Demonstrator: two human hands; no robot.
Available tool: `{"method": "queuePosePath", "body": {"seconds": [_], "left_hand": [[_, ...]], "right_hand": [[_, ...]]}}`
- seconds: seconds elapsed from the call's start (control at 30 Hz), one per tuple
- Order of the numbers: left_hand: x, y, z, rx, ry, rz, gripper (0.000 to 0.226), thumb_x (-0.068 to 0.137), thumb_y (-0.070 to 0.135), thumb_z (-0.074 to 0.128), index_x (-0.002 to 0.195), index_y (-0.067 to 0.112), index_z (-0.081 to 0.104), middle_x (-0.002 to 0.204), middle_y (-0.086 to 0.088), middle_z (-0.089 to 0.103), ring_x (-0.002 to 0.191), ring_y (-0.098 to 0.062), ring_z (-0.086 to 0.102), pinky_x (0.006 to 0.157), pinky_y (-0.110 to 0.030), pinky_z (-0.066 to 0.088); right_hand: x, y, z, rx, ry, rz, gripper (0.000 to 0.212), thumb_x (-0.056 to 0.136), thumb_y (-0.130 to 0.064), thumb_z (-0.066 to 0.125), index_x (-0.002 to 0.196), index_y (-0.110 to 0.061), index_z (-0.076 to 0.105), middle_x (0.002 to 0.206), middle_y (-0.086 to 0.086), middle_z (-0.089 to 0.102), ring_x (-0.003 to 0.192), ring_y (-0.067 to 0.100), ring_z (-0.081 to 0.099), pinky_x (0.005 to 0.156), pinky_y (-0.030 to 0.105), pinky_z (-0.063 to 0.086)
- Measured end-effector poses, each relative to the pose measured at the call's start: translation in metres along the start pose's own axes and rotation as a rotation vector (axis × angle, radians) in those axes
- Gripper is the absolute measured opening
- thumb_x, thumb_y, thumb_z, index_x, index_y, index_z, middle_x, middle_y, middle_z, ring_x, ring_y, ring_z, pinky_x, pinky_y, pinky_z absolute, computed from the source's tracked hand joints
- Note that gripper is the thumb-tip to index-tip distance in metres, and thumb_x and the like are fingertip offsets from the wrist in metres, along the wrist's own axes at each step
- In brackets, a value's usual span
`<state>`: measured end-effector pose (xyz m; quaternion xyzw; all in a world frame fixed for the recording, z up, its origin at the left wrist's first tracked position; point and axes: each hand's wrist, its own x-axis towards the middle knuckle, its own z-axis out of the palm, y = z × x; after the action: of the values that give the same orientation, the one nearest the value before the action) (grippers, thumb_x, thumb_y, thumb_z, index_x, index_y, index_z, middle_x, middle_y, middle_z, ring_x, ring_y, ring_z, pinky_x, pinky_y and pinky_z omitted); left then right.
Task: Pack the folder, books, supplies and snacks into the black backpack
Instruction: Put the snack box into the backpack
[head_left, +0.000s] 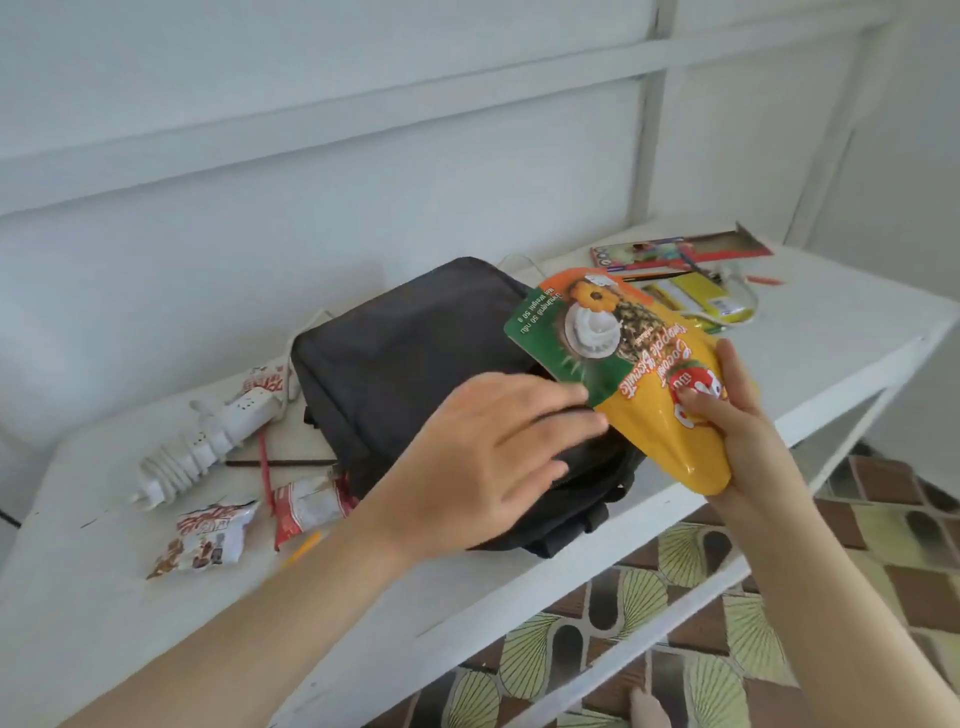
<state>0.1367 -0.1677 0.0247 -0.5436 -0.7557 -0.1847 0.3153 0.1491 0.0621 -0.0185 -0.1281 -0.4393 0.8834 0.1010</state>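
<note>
The left grip is smearing into a blur and covering the mouth of the black backpack, so whatever's inside isn't showing. The biscuit bag is blocking the pack's far corner and part of the supplies pile, which is looking too fuzzy to sort out. The right grip is hiding its palm behind that bag. A thin book is disappearing behind the pack. The desk is running off the left edge.
</note>
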Motion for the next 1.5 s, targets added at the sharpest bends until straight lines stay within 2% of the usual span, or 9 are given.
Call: {"method": "queuePosePath", "body": {"seconds": [0.17, 0.37, 0.5, 0.6, 0.7, 0.87, 1.13, 1.33, 1.5], "left_hand": [[-0.033, -0.012, 0.019, 0.281, -0.264, 0.422, 0.029, 0.090, 0.001, 0.055, 0.116, 0.011, 0.053, 0.080, -0.001, 0.065, 0.069, -0.017, 0.057, 0.063, -0.030, 0.045], [-0.023, -0.054, 0.010, 0.539, -0.284, -0.123, 0.022, 0.089, 0.015, 0.048, 0.100, 0.009, 0.065, 0.049, 0.000, 0.052, 0.049, -0.024, 0.050, 0.057, -0.036, 0.041], [-0.022, -0.059, 0.013, 0.605, -0.463, -0.315, 0.064, 0.081, 0.055, 0.051, 0.120, 0.005, 0.058, 0.047, -0.002, 0.054, 0.052, -0.025, 0.052, 0.063, -0.035, 0.043], [-0.024, -0.062, 0.015, 0.605, -0.553, -0.372, 0.089, 0.060, 0.053, 0.078, 0.129, 0.004, 0.051, 0.045, -0.001, 0.051, 0.051, -0.023, 0.050, 0.057, -0.032, 0.042], [-0.021, -0.077, 0.008, 0.347, -0.483, -0.507, 0.068, 0.082, 0.029, 0.067, 0.138, 0.014, 0.032, 0.056, 0.001, 0.052, 0.052, -0.019, 0.049, 0.052, -0.031, 0.041], [-0.009, -0.130, -0.019, -0.043, -0.227, -0.957, 0.066, 0.087, 0.021, 0.062, 0.136, 0.025, 0.018, 0.086, 0.004, 0.062, 0.080, -0.020, 0.059, 0.075, -0.031, 0.040], [-0.028, -0.127, 0.005, 0.596, -0.392, -0.326, 0.068, 0.068, -0.010, 0.070, 0.127, 0.022, 0.057, 0.127, -0.024, 0.054, 0.101, -0.048, 0.060, 0.057, -0.049, 0.055], [-0.043, -0.120, 0.012, 0.651, -0.623, -0.447, 0.072, 0.081, 0.056, 0.055, 0.144, 0.040, 0.023, 0.147, -0.020, 0.032, 0.094, -0.049, 0.059, 0.045, -0.037, 0.051], [-0.039, -0.128, 0.009, 0.619, -0.716, -0.474, 0.088, 0.086, 0.057, 0.052, 0.133, 0.059, -0.023, 0.139, -0.024, 0.033, 0.080, -0.030, 0.061, 0.052, -0.028, 0.043]], "right_hand": [[0.000, -0.007, -0.018, 0.011, 0.067, -0.036, 0.068, 0.087, -0.005, 0.057, 0.140, -0.041, 0.037, 0.130, -0.003, 0.054, 0.100, 0.024, 0.066, 0.056, 0.029, 0.056], [-0.002, -0.005, -0.022, 0.022, 0.083, -0.039, 0.066, 0.087, -0.007, 0.058, 0.140, -0.041, 0.038, 0.129, -0.002, 0.055, 0.098, 0.023, 0.066, 0.055, 0.028, 0.055], [0.002, -0.004, -0.019, 0.041, 0.075, -0.051, 0.066, 0.087, -0.005, 0.058, 0.140, -0.040, 0.038, 0.130, -0.001, 0.054, 0.101, 0.026, 0.066, 0.058, 0.031, 0.057], [0.004, -0.002, -0.017, 0.047, 0.071, -0.055, 0.067, 0.086, -0.004, 0.058, 0.139, -0.040, 0.039, 0.126, -0.003, 0.055, 0.099, 0.025, 0.066, 0.059, 0.032, 0.057], [0.004, 0.001, -0.016, 0.050, 0.075, -0.042, 0.066, 0.085, -0.004, 0.060, 0.138, -0.041, 0.041, 0.121, -0.006, 0.056, 0.096, 0.024, 0.067, 0.056, 0.031, 0.056], [0.001, 0.008, -0.013, 0.027, 0.091, -0.001, 0.065, 0.084, -0.005, 0.062, 0.133, -0.044, 0.045, 0.122, -0.003, 0.056, 0.099, 0.028, 0.065, 0.056, 0.032, 0.057], [-0.004, 0.022, -0.011, -0.022, 0.088, 0.047, 0.062, 0.085, -0.005, 0.062, 0.132, -0.043, 0.046, 0.116, -0.006, 0.056, 0.098, 0.026, 0.064, 0.058, 0.033, 0.059], [-0.002, 0.022, -0.013, -0.060, 0.097, 0.050, 0.057, 0.085, -0.008, 0.064, 0.124, -0.047, 0.048, 0.116, -0.006, 0.056, 0.100, 0.027, 0.063, 0.058, 0.033, 0.059], [-0.001, 0.023, -0.013, -0.082, 0.107, 0.046, 0.058, 0.085, -0.009, 0.065, 0.124, -0.048, 0.049, 0.116, -0.007, 0.055, 0.103, 0.027, 0.062, 0.068, 0.039, 0.057]]}}
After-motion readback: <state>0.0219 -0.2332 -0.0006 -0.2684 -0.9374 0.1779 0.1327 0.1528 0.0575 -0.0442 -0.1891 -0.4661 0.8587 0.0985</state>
